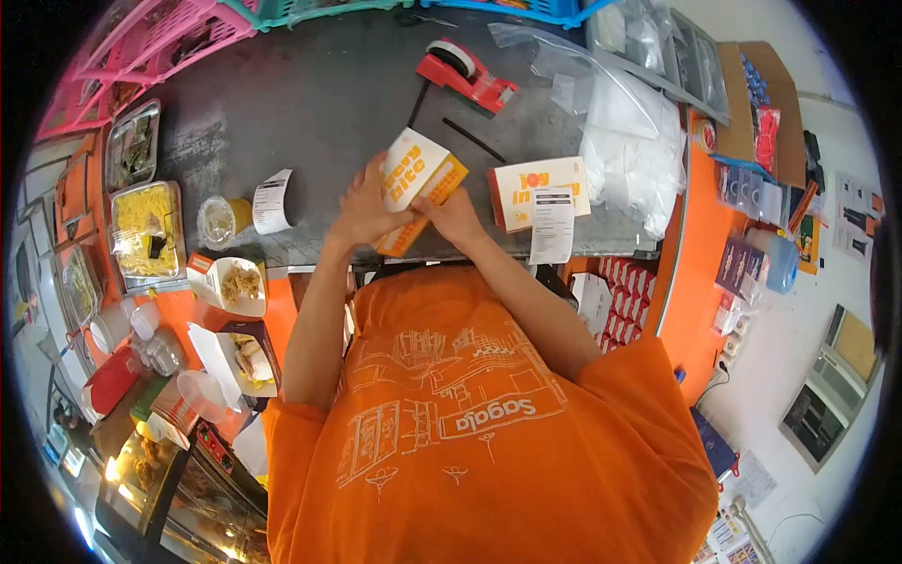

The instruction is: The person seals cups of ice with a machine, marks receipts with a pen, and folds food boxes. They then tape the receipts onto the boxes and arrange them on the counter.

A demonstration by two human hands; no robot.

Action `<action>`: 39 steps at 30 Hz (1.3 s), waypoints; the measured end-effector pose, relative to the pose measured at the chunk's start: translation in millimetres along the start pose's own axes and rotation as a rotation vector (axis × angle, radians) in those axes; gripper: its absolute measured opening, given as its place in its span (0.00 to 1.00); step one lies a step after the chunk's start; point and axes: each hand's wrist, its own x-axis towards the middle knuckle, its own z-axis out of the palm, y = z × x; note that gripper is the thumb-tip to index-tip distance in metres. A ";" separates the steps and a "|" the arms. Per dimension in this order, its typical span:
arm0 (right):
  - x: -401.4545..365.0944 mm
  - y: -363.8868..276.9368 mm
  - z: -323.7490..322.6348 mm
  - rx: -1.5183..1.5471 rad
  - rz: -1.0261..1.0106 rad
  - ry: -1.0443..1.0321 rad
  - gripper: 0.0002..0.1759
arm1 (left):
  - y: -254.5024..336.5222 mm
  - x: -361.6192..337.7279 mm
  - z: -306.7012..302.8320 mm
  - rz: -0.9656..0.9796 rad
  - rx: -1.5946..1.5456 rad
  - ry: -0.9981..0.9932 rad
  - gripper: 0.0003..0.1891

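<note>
Food stall, dark grey counter (310, 103). Above its near edge: white-orange cardboard meal box (413, 174). Clasped by left hand (362, 211) and right hand (458, 218), fingers curled round sides. Even two-sided grip likely keeps box square.

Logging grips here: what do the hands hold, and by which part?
Both hold a white-and-orange box: left hand on its left side, right hand at its orange lower edge.

Held white-and-orange cardboard box (413, 174): orange lettering, second word "bite". Flat white-and-orange cardboard box (520, 184) on the grey counter: "joy". Orange T-shirt (489, 461): white print "Sagala", upside down.
</note>
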 end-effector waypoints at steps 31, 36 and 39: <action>104.8 -63.5 -195.5 -0.292 0.090 -0.162 0.15 | -137.8 -18.0 -40.7 -0.556 0.099 0.556 0.20; 114.9 -53.6 -196.5 -0.465 0.221 -0.101 0.14 | -41.3 -51.8 -90.1 -0.225 -0.856 0.809 0.09; 98.9 -93.4 -169.0 -0.939 0.215 0.006 0.11 | -8.2 -68.0 -83.8 -0.119 -0.757 0.699 0.11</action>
